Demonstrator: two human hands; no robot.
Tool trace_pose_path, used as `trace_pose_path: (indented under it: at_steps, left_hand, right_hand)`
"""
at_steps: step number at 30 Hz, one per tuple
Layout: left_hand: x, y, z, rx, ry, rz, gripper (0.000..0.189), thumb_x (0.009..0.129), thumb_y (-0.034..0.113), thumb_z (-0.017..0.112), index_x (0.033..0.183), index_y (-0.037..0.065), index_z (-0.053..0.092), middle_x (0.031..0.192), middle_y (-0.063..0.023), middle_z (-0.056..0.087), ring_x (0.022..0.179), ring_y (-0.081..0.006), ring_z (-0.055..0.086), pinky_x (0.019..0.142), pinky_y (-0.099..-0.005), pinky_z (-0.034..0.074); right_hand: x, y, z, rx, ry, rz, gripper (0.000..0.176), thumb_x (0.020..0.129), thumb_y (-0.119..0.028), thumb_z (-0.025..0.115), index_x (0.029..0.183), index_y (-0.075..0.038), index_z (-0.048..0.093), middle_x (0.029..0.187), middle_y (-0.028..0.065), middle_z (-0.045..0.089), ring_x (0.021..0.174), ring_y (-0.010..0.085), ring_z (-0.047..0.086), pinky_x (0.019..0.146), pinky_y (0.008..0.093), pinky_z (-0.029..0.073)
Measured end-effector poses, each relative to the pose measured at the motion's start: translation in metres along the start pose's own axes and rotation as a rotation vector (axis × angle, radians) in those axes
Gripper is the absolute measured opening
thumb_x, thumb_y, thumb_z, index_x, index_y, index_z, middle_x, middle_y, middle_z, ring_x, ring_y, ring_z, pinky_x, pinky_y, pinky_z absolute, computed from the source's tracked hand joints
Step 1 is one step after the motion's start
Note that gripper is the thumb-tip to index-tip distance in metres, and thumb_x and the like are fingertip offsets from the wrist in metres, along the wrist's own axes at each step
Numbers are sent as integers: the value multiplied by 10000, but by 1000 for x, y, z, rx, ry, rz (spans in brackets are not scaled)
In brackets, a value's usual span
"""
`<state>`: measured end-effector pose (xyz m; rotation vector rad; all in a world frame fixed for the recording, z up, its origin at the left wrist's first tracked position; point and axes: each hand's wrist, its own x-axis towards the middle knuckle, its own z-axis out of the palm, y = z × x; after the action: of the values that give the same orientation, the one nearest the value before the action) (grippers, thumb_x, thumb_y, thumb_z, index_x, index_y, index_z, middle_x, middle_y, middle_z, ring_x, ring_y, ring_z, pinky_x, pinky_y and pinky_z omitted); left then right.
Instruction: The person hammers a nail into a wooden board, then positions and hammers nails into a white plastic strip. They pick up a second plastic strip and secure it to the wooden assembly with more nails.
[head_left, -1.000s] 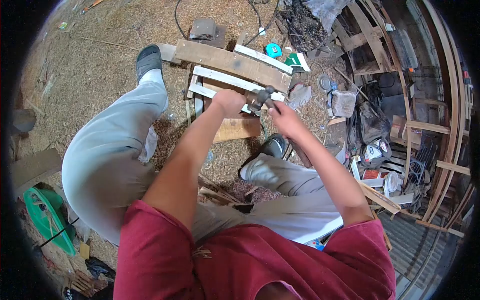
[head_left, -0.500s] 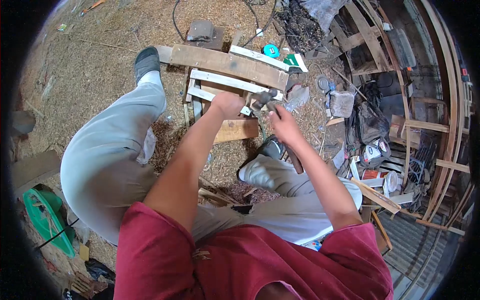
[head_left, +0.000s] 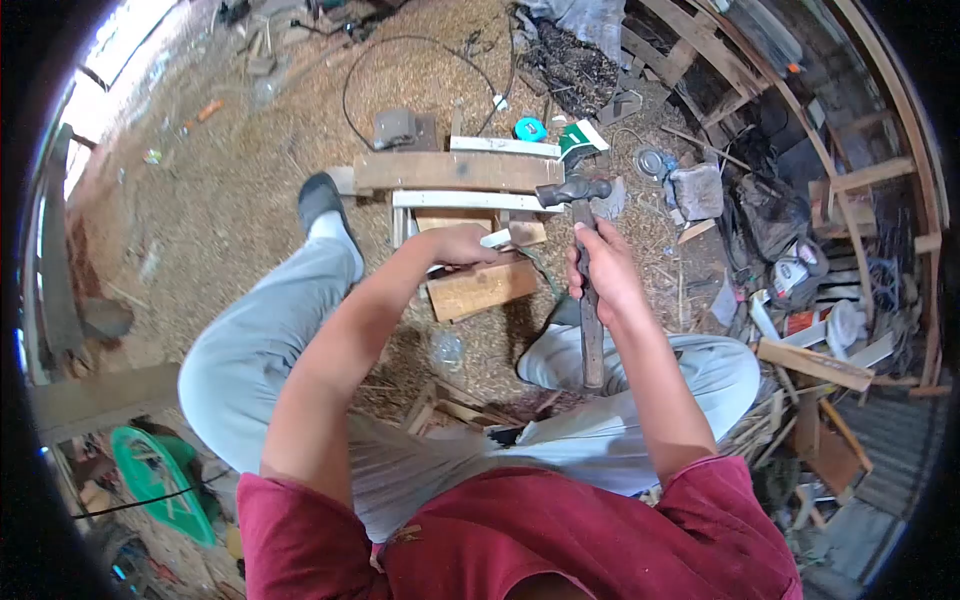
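On the near side of the brown plank (head_left: pixel 455 173), my left hand (head_left: pixel 458 246) is curled closed on a white slat (head_left: pixel 496 239). A wooden block (head_left: pixel 485 291) lies nearer me than the plank; beyond it sits a turquoise tape measure (head_left: pixel 529 129). Near the plank's right end, my right hand (head_left: pixel 608 265) wraps firmly round the hammer (head_left: pixel 591 340).

Glare whitens the upper left; fisheye edges bow.

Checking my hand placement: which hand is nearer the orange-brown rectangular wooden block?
Left. Your left hand is by the far edge of the wooden block; contact is unclear. Your right hand, gripping a metal-headed hammer, is apart, to the block's right.
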<state>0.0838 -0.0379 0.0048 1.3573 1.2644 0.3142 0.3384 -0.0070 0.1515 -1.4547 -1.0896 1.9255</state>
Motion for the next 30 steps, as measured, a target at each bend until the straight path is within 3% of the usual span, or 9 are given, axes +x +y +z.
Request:
trace_pose_path:
  at_steps: [2,9,12,15,16,19,24,27,30]
  left_hand:
    - [-22,19,-15,-237,-116,33,266,933,233,610,743,90,491,580,28,429,449,-100,363,425,-315,289]
    - [-129,152,-45,-718,-309,165,285,860,190,651,786,137,380,591,56,383,437,-39,329,395,-227,256]
    - [-155,190,-46,-592,-254,234,266,830,232,679,841,117,439,623,53,397,481,-46,359,438,-226,296]
    - [-180,236,-30,-197,66,297,292,814,275,688,948,78,521,706,50,451,578,-54,416,509,-228,341]
    - [-184,238,-38,131,114,354,311,825,174,609,1090,17,572,892,-55,622,778,-189,597,694,-324,512]
    - [-208,274,-12,243,296,426,364,815,194,604,1119,3,544,974,-105,643,907,-268,619,829,-403,507]
    - [-235,305,23,627,593,476,324,898,241,590,1142,36,532,894,-181,586,857,-368,613,787,-439,490]
    - [-248,330,47,675,741,255,359,958,311,617,1188,46,540,861,-177,617,817,-379,633,752,-453,499]
    - [-229,312,48,770,924,437,421,1003,392,632,1254,66,543,884,-197,663,829,-409,679,740,-492,520]
  right_hand:
    - [-3,-9,-5,16,-9,-52,208,1068,-225,579,1225,-95,538,771,16,553,508,117,516,421,296,414]
    - [-46,-65,-4,171,-73,-242,391,1039,-219,621,1387,-79,515,771,-2,550,528,98,522,432,288,416]
    - [-62,-82,-5,191,-84,-331,445,1038,-213,618,1442,-76,493,767,-5,547,528,92,521,429,283,410]
    - [-79,-94,-9,186,-89,-414,464,1036,-200,612,1463,-70,486,753,-7,540,512,81,509,420,274,392]
    - [-84,-97,-11,197,-112,-447,461,1034,-201,613,1458,-70,487,749,-8,537,508,80,506,419,272,390]
    - [-100,-105,-16,220,-148,-511,440,1034,-206,613,1437,-71,498,738,-9,531,498,77,499,417,270,388]
    - [-136,-113,-24,244,-171,-559,396,1041,-225,603,1398,-77,519,732,-9,525,488,80,495,415,268,384]
    - [-153,-115,-30,249,-184,-598,396,1040,-242,602,1391,-77,522,735,-7,527,481,84,493,415,269,384]
    - [-165,-116,-36,247,-181,-633,360,1042,-256,600,1352,-88,526,740,-3,535,476,89,494,411,273,384]
